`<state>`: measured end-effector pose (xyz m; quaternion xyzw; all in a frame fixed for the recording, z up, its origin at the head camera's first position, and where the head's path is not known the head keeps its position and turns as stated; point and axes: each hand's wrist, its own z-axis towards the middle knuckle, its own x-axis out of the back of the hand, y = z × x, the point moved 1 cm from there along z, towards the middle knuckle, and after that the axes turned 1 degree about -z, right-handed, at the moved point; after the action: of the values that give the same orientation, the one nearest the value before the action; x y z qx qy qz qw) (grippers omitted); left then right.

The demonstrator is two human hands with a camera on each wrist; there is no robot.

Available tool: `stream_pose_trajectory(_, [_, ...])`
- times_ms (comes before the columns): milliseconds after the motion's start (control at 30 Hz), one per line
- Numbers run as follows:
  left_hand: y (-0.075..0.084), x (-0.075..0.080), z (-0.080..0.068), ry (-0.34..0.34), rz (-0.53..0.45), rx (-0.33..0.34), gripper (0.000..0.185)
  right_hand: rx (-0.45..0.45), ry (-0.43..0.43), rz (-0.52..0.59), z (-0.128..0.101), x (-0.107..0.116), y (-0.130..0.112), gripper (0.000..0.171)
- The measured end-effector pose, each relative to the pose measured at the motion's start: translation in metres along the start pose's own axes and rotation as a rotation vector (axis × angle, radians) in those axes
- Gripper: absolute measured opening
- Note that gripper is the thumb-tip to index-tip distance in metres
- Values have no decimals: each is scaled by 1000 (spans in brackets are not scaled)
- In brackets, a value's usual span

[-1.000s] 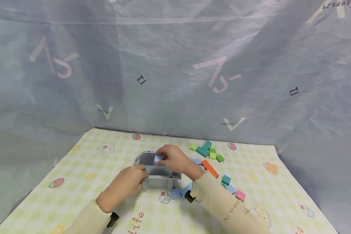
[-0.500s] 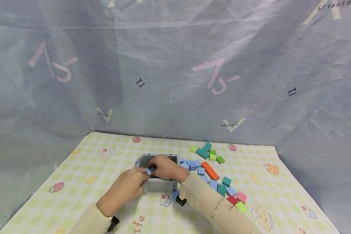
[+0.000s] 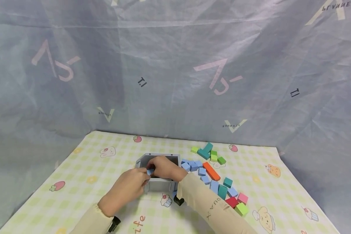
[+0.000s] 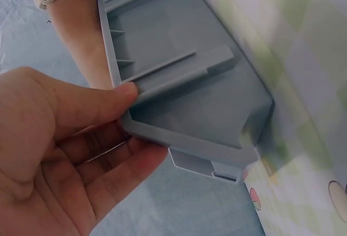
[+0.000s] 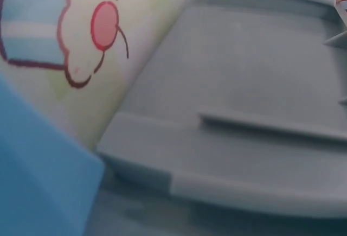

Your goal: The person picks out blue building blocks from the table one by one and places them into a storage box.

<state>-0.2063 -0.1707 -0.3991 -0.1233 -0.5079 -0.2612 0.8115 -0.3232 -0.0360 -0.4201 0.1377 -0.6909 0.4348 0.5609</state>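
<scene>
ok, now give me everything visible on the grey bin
Grey bin, open-topped, smooth and plastic-looking, with a lipped rim, raised ribs on its outer wall and a slanted edge at its left end. It sits upright on the checked tablecloth, loose blocks to its right. The left hand pinches its near left rim; the right hand reaches inside, a light blue block at its fingers. Most of the interior is hidden.

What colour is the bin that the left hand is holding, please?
The bin is grey; it shows best in the left wrist view.
</scene>
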Motion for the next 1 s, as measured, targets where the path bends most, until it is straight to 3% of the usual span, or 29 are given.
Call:
stream_pose_trajectory(633, [1, -2, 0, -5, -20, -4, 12, -22, -10, -12, -6, 5, 2, 18])
stream_pose_trajectory(800, [1, 1, 1, -17, -32, 18, 10, 0, 78, 73, -17, 18, 0, 22])
stream_pose_trajectory(1000, [-1, 3, 2, -12, -24, 37, 9, 33, 262, 179, -40, 37, 0, 24])
